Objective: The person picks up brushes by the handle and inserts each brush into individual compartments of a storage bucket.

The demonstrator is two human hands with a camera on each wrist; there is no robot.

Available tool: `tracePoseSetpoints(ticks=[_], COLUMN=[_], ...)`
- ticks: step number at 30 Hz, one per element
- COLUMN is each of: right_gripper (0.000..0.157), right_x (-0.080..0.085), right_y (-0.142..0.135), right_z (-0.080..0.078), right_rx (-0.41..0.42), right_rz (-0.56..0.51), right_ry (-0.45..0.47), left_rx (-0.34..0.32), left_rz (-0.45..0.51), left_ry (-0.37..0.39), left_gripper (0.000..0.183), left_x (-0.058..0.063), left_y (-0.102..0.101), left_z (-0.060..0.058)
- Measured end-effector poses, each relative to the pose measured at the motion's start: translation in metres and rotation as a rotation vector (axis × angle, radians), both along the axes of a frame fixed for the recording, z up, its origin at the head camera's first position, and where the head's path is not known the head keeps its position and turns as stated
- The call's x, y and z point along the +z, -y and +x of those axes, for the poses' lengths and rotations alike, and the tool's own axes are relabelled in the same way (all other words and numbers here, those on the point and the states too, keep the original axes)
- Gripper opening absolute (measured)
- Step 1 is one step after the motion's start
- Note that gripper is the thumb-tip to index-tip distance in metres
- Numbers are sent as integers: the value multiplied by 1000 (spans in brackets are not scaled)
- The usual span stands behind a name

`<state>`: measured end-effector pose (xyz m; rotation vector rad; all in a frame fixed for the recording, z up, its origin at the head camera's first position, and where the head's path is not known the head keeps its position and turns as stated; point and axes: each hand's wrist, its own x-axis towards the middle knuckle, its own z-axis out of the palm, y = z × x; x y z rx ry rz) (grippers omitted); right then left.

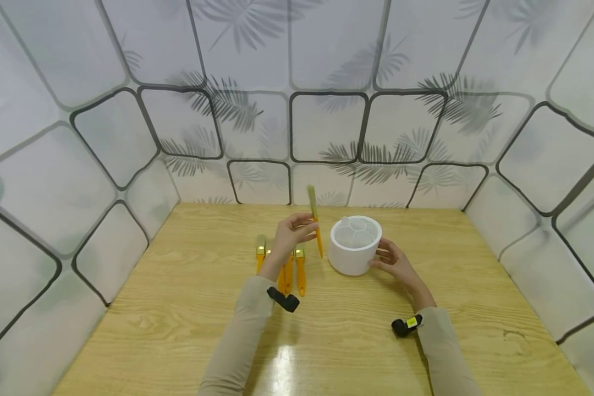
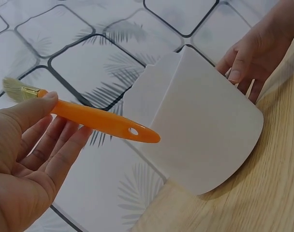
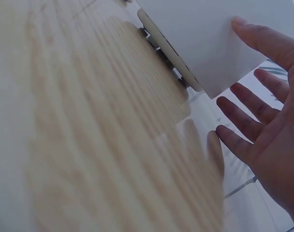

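Tabletop, brush in left hand, tub touching right hand

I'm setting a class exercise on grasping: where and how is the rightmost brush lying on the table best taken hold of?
Probably pinch the rightmost brush across its orange handle, coming from above on the near side. The slim handle lies toward the person, its bristle end points away, and other brushes lie close on its left.
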<state>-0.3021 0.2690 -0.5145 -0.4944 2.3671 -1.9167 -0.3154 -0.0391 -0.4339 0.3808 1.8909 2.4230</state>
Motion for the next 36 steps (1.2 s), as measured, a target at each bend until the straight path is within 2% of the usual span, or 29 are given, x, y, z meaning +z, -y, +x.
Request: tracePoseSetpoints(ticks=[9, 16, 24, 30, 36], right_gripper=[67, 67, 65, 65, 65], right_x=[16, 16, 16, 19, 20], right_y=[8, 8, 8, 8, 7], right_z=[10, 9, 10, 12, 12], right_rx=[11, 1, 1, -9, -6], right_rz=[2, 12, 27, 46, 57], right_ry=[-6, 6, 5, 20, 26], left_rx=[0, 13, -20, -13, 20], left_rz=[15, 22, 28, 33, -10], left_ry=[-10, -24, -37, -57, -93], left_gripper=[37, 37, 40, 41, 39], left_x=[2, 6, 15, 13, 11], left_y=[-6, -12, -18, -24, -30], left_z=[-3, -3, 0, -3, -6])
